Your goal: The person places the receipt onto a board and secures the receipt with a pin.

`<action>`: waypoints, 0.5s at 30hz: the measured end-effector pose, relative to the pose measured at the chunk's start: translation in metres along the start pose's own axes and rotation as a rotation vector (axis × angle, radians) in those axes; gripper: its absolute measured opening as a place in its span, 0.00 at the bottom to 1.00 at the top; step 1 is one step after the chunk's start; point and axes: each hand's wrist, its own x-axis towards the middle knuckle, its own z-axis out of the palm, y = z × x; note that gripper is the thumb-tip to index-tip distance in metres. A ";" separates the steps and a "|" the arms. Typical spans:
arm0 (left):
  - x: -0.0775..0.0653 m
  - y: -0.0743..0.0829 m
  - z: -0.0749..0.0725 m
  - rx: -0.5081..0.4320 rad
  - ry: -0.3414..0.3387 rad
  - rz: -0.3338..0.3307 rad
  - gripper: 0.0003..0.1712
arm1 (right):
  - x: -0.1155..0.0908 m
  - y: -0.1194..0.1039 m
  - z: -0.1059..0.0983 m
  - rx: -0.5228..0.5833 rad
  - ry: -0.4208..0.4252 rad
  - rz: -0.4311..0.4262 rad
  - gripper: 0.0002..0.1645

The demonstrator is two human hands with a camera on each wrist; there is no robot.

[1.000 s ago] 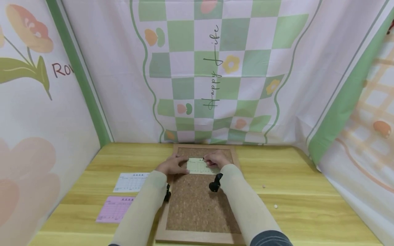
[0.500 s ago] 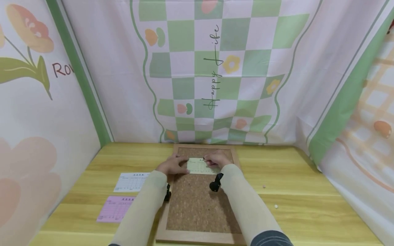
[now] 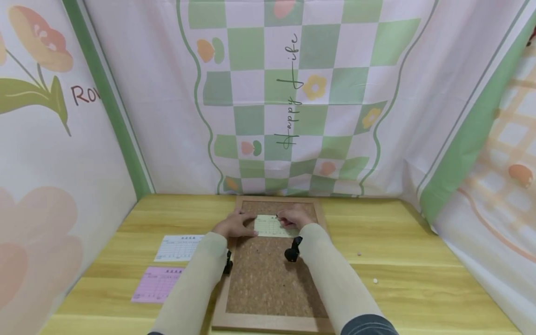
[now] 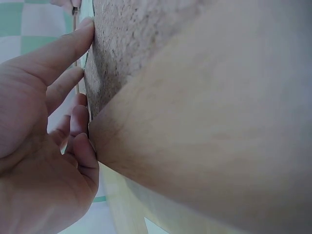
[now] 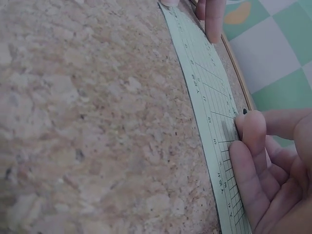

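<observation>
A pale green printed form (image 3: 268,225) lies on the upper part of a wood-framed cork board (image 3: 268,279). My left hand (image 3: 235,225) rests at the form's left end, thumb and fingertips spread on its edges. In the right wrist view those left fingertips touch the green form (image 5: 202,97) at its far end. At the form's top edge, right of its middle, my right hand (image 3: 296,217) pinches a small black pin (image 5: 244,111) between thumb and index finger. Only its dark tip shows; the fingers hide the rest.
Left of the board, a white form (image 3: 176,247) and a pink form (image 3: 156,284) lie on the wooden table (image 3: 402,232), partly behind the left sleeve. To the right are a tiny pinkish bit (image 3: 358,254) and a white bit (image 3: 375,281). Patterned curtains (image 3: 318,116) enclose the table.
</observation>
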 end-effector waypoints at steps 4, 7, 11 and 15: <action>-0.001 0.000 0.000 -0.003 -0.001 0.006 0.39 | -0.001 0.000 0.003 -0.041 0.030 -0.004 0.12; -0.001 0.001 0.000 -0.004 -0.003 0.013 0.39 | -0.002 0.000 0.003 -0.076 0.049 -0.018 0.16; -0.001 0.002 -0.001 -0.004 -0.006 0.017 0.39 | -0.002 0.000 0.004 -0.099 0.062 -0.024 0.16; -0.001 0.001 -0.001 0.003 -0.005 0.014 0.38 | -0.002 0.000 0.004 -0.107 0.069 -0.021 0.12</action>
